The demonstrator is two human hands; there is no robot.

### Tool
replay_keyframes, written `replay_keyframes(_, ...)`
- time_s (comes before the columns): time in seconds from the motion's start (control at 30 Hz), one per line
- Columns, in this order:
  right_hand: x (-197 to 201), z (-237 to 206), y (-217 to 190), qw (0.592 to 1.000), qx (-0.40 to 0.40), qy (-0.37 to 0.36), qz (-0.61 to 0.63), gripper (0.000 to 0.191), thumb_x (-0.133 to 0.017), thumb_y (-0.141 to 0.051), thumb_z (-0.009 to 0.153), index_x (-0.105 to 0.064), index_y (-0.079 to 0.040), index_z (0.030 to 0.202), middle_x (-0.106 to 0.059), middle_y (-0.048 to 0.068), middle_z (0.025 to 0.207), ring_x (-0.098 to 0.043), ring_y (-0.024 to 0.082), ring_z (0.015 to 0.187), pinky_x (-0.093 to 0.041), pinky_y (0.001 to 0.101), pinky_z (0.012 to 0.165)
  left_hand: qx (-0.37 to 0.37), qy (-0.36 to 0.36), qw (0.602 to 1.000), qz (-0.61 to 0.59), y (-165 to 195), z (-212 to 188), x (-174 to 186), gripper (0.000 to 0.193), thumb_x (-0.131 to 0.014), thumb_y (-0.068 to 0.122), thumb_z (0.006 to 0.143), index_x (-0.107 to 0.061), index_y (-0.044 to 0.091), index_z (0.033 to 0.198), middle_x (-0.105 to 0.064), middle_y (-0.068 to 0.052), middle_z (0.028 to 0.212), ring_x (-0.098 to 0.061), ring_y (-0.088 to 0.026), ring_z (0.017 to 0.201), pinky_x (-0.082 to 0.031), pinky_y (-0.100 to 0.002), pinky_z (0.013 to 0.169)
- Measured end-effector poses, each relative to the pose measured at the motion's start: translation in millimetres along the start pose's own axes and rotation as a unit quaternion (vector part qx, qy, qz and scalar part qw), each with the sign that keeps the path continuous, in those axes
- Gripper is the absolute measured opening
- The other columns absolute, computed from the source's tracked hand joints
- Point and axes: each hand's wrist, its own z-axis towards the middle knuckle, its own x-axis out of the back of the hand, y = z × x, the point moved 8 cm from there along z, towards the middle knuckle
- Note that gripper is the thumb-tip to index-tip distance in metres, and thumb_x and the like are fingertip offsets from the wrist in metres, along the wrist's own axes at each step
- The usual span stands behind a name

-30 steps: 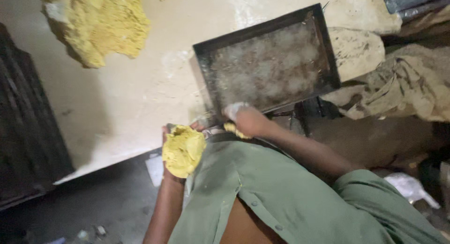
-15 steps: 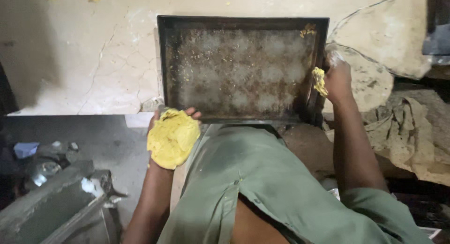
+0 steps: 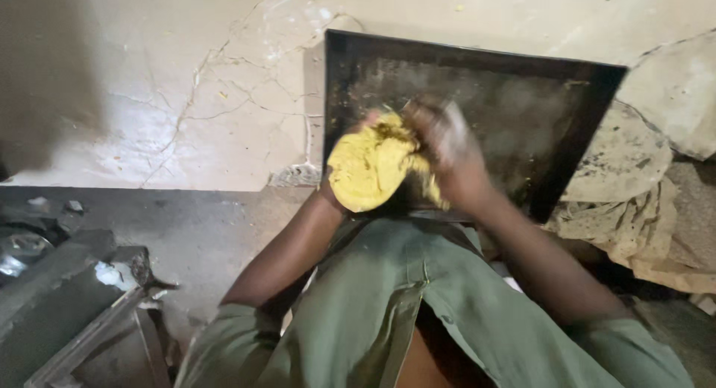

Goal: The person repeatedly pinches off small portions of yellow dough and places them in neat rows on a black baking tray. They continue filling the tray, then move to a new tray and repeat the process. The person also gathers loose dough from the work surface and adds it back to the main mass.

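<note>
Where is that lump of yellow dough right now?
In the head view the yellow dough sits near the middle, held between the left hand and right hand, over the near edge of the dark baking tray.

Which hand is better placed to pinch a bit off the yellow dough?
Probably right. The left hand cradles the dough from below, while the right hand rests on its top edge, over the tray.

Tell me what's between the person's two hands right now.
A lump of yellow dough sits between the left hand and the blurred right hand, over the near edge of the dark baking tray, in the head view.
</note>
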Motion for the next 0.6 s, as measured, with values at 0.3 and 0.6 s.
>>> replay_keyframes(0.3,-44.0,118.6,48.5,0.992,0.029,-0.074,-0.1,0.012,-0.074,-0.013,0.093,-0.069,-0.003,0.096,-0.07,0.02,0.087,-0.069,0.039,0.078,-0.055,0.0491,0.072,-0.076,0.196,0.966,0.152,83.7,36.1,30.6,0.037,-0.072,0.04,0.096,-0.065,0.009,0.114,-0.07,-0.005,0.094,-0.069,-0.02,0.078,-0.06,-0.037,0.067)
replay_keyframes(0.6,-50.2,140.9,35.3,0.97,-0.069,-0.16,-0.168,0.019,-0.067,-0.022,0.099,-0.066,-0.003,0.095,-0.065,0.021,0.071,-0.064,0.041,0.063,-0.051,0.0531,0.062,-0.056,0.243,0.954,0.167,72.4,21.4,36.1,0.046,-0.069,0.049,0.094,-0.068,0.011,0.119,-0.07,-0.004,0.091,-0.068,-0.018,0.072,-0.057,-0.035,0.062)
